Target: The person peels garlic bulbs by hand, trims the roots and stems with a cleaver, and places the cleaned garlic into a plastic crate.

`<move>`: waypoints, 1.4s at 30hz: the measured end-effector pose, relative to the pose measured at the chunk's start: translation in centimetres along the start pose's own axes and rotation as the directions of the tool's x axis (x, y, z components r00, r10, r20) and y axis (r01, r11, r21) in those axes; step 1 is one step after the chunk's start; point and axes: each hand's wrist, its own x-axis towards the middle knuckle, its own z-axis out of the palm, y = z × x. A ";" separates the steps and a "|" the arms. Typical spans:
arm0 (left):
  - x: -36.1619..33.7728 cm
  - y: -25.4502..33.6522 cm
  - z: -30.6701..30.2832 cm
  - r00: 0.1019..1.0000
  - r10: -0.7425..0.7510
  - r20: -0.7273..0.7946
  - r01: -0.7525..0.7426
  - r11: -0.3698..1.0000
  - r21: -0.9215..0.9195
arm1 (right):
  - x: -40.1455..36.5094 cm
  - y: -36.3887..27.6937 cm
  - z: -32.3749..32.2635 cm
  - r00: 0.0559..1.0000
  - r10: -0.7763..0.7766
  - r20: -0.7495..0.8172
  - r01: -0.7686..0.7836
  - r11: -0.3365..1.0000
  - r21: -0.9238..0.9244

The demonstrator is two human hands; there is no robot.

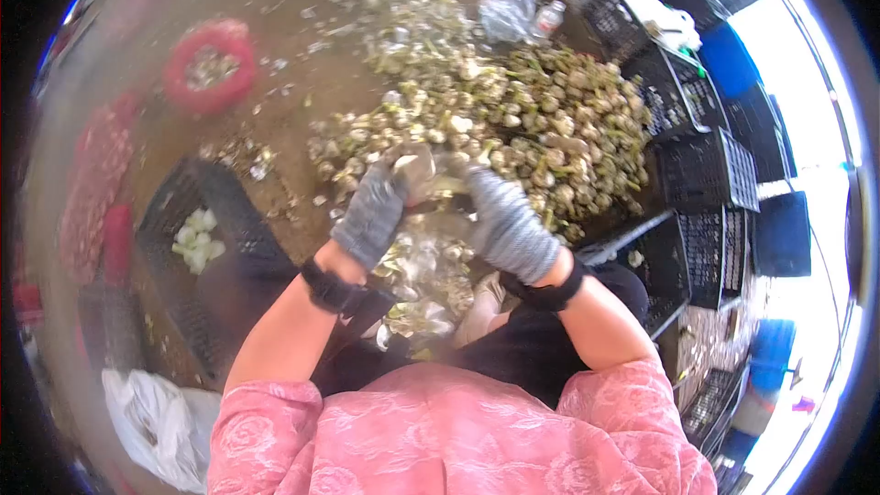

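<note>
My left hand (374, 213), in a grey knit glove, is closed around a pale garlic bulb (416, 165) in front of the pile. Close beside it, my right hand (515, 231), gloved the same way, has its fingers curled inward. Something dark and thin shows near those fingers, but blur hides what it is. Beyond both hands spreads a large heap of untrimmed garlic bulbs (573, 128). Below them, between my legs, lie loose papery skins and trimmings (422, 275).
A black crate (247, 220) with white peeled pieces (197, 240) stands at left. A red-rimmed sack (213, 96) holds more pieces. Stacked black crates (706, 170) and blue containers (784, 234) line the right. A clear bottle (548, 18) and plastic bag (507, 16) lie behind the heap.
</note>
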 end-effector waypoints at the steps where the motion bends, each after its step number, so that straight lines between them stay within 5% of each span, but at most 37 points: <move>1: -0.2 0.7 0.6 0.991 -0.119 0.066 0.126 0.986 -0.111 | -0.2 -0.4 0.2 1.000 0.010 0.028 -0.013 0.996 0.090; 2: -0.4 -0.3 1.0 0.982 -0.152 0.109 0.182 0.910 -0.372 | -0.8 1.1 1.2 0.994 -0.009 -0.107 0.004 0.999 -0.051; 3: -0.6 0.6 1.4 0.981 -0.168 0.098 0.192 0.913 -0.359 | -0.9 0.6 0.4 0.994 0.081 -0.071 -0.087 0.992 -0.091; 7: -0.4 1.7 1.9 0.993 -0.047 0.104 0.052 0.997 -0.052 | -2.0 1.0 -0.2 0.968 0.166 -0.190 -0.127 0.971 0.202; 9: -0.3 0.3 2.2 0.981 0.162 0.112 -0.188 0.938 0.293 | -2.7 1.0 -0.6 0.962 0.239 -0.133 -0.210 0.957 0.200; 10: -0.2 0.5 2.9 0.987 0.127 0.099 -0.153 0.930 0.334 | -2.9 0.8 -0.9 0.969 0.192 -0.157 -0.176 0.978 0.109; 11: -0.4 -1.1 3.3 0.998 0.045 0.040 -0.051 0.984 0.172 | -3.5 1.5 -1.0 0.967 0.198 -0.157 -0.182 0.977 0.114; 12: -0.1 -3.0 3.2 0.998 -0.068 0.018 0.070 0.978 -0.196 | -4.1 2.8 -1.2 0.970 0.186 -0.156 -0.164 0.976 0.144; 13: 0.4 -2.6 3.3 0.983 -0.180 0.035 0.170 0.827 -0.536 | -4.0 2.8 -1.9 0.972 0.174 -0.156 -0.146 0.974 0.176; 14: 0.2 -1.9 3.1 0.979 0.205 -0.001 -0.195 0.935 0.296 | -4.5 2.6 -4.2 0.907 0.416 -0.060 -0.400 0.899 0.179; 15: 0.5 -2.0 2.8 0.962 0.266 -0.059 -0.222 0.892 0.394 | -5.1 4.5 -6.5 0.962 0.256 -0.094 -0.253 0.966 0.050; 16: 0.7 -1.5 2.4 0.982 0.188 -0.025 -0.161 0.894 0.419 | -5.5 4.9 -9.7 0.932 0.359 -0.042 -0.358 0.898 -0.256; 17: 0.9 -0.7 2.3 0.994 0.111 0.006 -0.102 0.889 0.445 | -7.3 9.4 -11.9 0.883 0.450 -0.136 -0.466 0.875 -0.132; 18: 0.6 0.2 2.9 0.995 -0.087 0.048 0.050 0.860 0.508 | -9.1 12.6 -14.2 0.837 0.522 -0.161 -0.476 0.842 0.256; 19: 0.8 -4.2 1.7 0.972 -0.033 0.234 -0.100 0.839 0.534 | -9.0 10.9 -17.3 0.868 0.480 -0.126 -0.446 0.642 -0.623; 20: 0.5 -3.6 2.3 0.906 -0.205 0.370 -0.085 0.769 0.633 | -10.7 12.7 -19.3 0.844 0.519 -0.137 -0.433 0.509 -0.744; 21: -0.2 -2.5 3.0 0.798 -0.381 0.467 -0.095 0.685 0.722 | -11.5 13.4 -20.7 0.719 0.683 -0.128 -0.440 0.304 -0.845; 22: -1.1 -1.9 4.0 0.753 -0.464 0.467 -0.200 0.516 0.833 | -12.3 13.9 -21.7 0.599 0.794 -0.104 -0.455 0.231 -0.860; 23: -1.7 -2.0 4.4 0.705 -0.513 0.490 -0.219 0.499 0.838 | -13.1 14.6 -22.4 0.461 0.884 -0.081 -0.457 0.158 -0.875; 25: -2.7 -3.3 4.1 0.738 -0.284 0.612 -0.381 0.573 0.725 | -13.4 15.0 -22.4 0.442 0.895 -0.065 -0.560 0.219 -0.799; 26: -2.5 -3.9 4.2 0.734 -0.290 0.614 -0.380 0.574 0.725 | -13.5 15.4 -22.5 0.435 0.899 -0.048 -0.651 0.277 -0.707; 27: -1.7 -2.9 4.6 0.651 -0.464 0.600 -0.331 0.539 0.775 | -14.4 18.5 -22.4 0.467 0.882 -0.061 -0.720 0.339 -0.605; 28: -1.1 -2.2 5.0 0.546 -0.620 0.563 -0.291 0.490 0.822 | -14.5 20.6 -21.8 0.494 0.868 -0.054 -0.710 0.367 -0.601; 31: -0.8 -1.6 5.7 0.584 -0.607 0.540 -0.294 0.462 0.837 | -12.6 22.7 -19.3 0.614 0.786 0.068 -0.545 0.486 -0.683; 32: -0.9 -2.6 5.8 0.540 -0.697 0.472 -0.319 0.349 0.881 | -12.9 25.8 -18.3 0.666 0.724 0.180 -0.394 0.545 -0.740; 33: -1.4 -3.5 5.6 0.540 -0.704 0.461 -0.311 0.341 0.887 | -12.3 27.2 -16.7 0.516 0.852 0.088 -0.478 0.371 -0.796; 34: -2.0 -4.4 5.1 0.587 -0.593 0.551 -0.332 0.445 0.832 | -12.0 28.2 -15.8 0.522 0.847 0.101 -0.473 0.386 -0.792; 35: -2.3 -5.1 4.7 0.628 -0.467 0.622 -0.359 0.535 0.765 | -11.8 29.1 -14.7 0.456 0.885 0.091 -0.538 0.355 -0.765; 36: -2.1 -5.7 4.7 0.567 -0.576 0.589 -0.309 0.514 0.800 | -11.3 30.0 -13.6 0.387 0.918 0.087 -0.595 0.321 -0.737; 38: -2.2 -7.7 3.9 0.586 -0.529 0.614 -0.309 0.555 0.772 | -11.0 34.9 -11.0 0.309 0.946 0.098 -0.705 0.297 -0.643; 39: -1.9 -7.8 4.2 0.564 -0.575 0.593 -0.297 0.529 0.795 | -12.8 40.0 -9.5 0.241 0.963 0.120 -0.886 0.269 -0.377; 40: -1.3 -7.6 4.2 0.534 -0.625 0.569 -0.274 0.509 0.816 | -14.9 46.3 -7.9 0.109 0.974 0.198 -0.970 0.060 0.237; 41: -0.9 -7.5 4.3 0.542 -0.638 0.547 -0.254 0.496 0.830 | -16.9 51.6 -6.6 -0.023 0.951 0.309 -0.754 -0.219 0.619; 42: -0.6 -7.4 4.4 0.564 -0.647 0.513 -0.267 0.445 0.855 | -15.5 51.0 -6.0 -0.016 0.946 0.324 -0.762 -0.221 0.609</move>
